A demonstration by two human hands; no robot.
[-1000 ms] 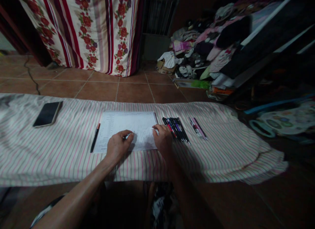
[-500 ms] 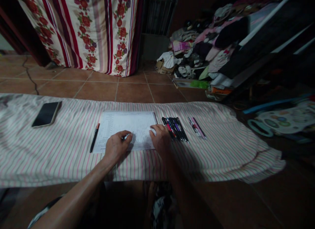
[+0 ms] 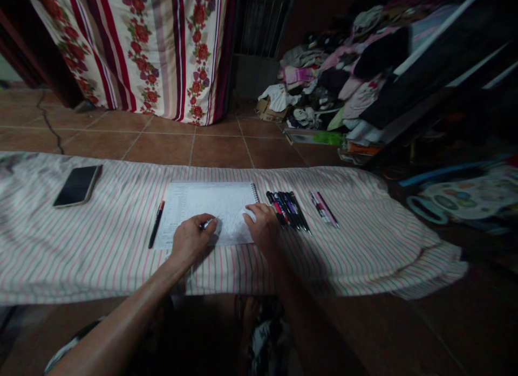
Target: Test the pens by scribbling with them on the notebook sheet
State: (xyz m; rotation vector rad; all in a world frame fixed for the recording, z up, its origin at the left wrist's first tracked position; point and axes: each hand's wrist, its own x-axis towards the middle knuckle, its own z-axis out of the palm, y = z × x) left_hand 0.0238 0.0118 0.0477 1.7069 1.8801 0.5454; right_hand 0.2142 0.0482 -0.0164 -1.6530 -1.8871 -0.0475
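A spiral notebook (image 3: 210,195) lies on the striped cloth, its coil on the right edge and faint marks on the page. My left hand (image 3: 192,237) rests on its lower part, fingers pinched round a short visible piece of a pen (image 3: 206,223). Over the page's right side, my right hand (image 3: 263,225) has its thumb and forefinger curled at a small whitish thing (image 3: 247,213) whose kind I cannot make out. A black pen with an orange end (image 3: 156,225) lies along the notebook's left edge. Several dark pens (image 3: 292,211) lie side by side just right of my right hand.
Two or three pinkish pens (image 3: 324,210) lie farther right on the striped cloth (image 3: 376,241). A phone (image 3: 78,186) lies at the left. Beyond are a tiled floor (image 3: 162,144), a flowered curtain (image 3: 170,52) and a heap of clothes (image 3: 332,79).
My right hand has shifted very slightly left over the page. My left hand keeps nearly the same place with the pen. The pens and phone have not moved on the cloth.
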